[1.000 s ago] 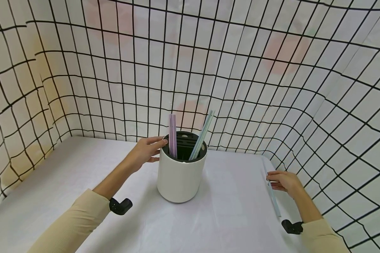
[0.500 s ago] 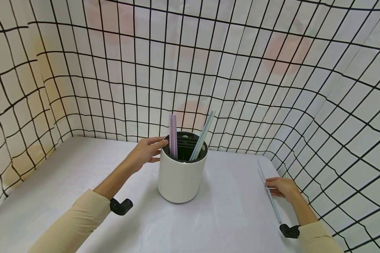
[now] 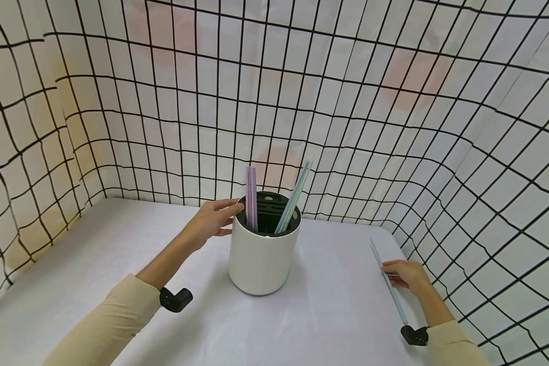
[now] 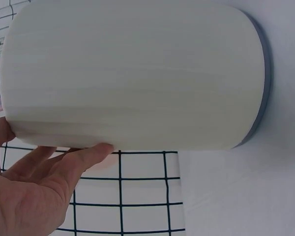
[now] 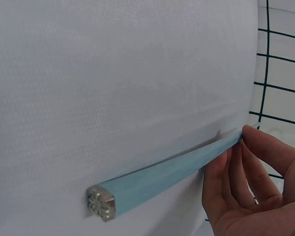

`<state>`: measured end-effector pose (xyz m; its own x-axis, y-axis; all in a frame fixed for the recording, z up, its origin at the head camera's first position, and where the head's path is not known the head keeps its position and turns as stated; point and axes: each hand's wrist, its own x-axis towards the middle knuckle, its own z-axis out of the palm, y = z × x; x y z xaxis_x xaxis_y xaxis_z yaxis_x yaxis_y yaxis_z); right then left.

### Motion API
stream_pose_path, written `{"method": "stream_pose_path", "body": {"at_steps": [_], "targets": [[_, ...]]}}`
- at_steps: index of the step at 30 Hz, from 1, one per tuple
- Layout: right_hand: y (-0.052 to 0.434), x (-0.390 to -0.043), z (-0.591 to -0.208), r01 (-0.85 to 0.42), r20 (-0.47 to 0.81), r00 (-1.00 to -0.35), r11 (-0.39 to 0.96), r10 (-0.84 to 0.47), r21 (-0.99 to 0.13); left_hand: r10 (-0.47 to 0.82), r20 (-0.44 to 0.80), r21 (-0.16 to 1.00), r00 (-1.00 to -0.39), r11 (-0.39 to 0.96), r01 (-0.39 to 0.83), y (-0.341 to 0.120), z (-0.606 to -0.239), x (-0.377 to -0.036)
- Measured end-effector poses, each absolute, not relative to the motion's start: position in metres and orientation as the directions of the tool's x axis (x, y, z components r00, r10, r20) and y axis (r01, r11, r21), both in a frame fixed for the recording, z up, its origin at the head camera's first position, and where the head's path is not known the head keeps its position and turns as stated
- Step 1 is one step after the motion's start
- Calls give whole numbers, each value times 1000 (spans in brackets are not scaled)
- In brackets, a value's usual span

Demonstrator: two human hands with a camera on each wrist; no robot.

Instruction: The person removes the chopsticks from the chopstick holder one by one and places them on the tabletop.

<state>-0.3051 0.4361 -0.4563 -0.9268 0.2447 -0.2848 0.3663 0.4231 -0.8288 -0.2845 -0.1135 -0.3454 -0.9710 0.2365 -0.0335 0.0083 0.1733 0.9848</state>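
Observation:
A white round holder (image 3: 262,259) with a black slotted insert stands mid-table. A purple pair of sticks (image 3: 251,198) and a pale blue-green pair (image 3: 293,200) stand in it. My left hand (image 3: 216,217) rests with straight fingers against the holder's rim on its left side. In the left wrist view the fingers (image 4: 83,156) lie flat on the holder's wall (image 4: 132,73). At the table's right edge my right hand (image 3: 403,272) pinches a light blue stick (image 3: 389,283) that lies low over the cloth. The right wrist view shows the stick (image 5: 162,178) with its metal-tipped end and my fingertips (image 5: 246,147) on it.
A white cloth covers the table (image 3: 96,254). A curtain with a black grid (image 3: 347,127) closes in the back and both sides, close behind the right hand. Black wrist mounts (image 3: 176,299) sit on both sleeves.
My right hand and the light blue stick have shifted slightly along the table's right edge. The left hand stays on the holder's rim.

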Motion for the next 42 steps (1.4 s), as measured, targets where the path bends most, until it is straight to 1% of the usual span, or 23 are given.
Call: {"method": "stream_pose_path", "body": {"at_steps": [9,21,31,37,42], "targets": [[436,-304,-461,370,-282,-924,419,258,-829,233,-29,985,-972,170,11,-113,-344,-282],[435,-299,-460,365,-274,-925,418,263,-832,241,-24,986,-970,163,16,-111,-345,-283],[433,-302,-456,375,-275,-919,419,281,-827,237,-28,987,-971,163,12,-112,-344,-283],[418,-308,-442,320,-232,-938,387,257,-865,241,-27,986,-970,164,13,-113,-344,-283],[395,-310,-422,238,-172,-968,438,185,-867,240,-28,986,-970,167,13,-114,-344,-282]]}}
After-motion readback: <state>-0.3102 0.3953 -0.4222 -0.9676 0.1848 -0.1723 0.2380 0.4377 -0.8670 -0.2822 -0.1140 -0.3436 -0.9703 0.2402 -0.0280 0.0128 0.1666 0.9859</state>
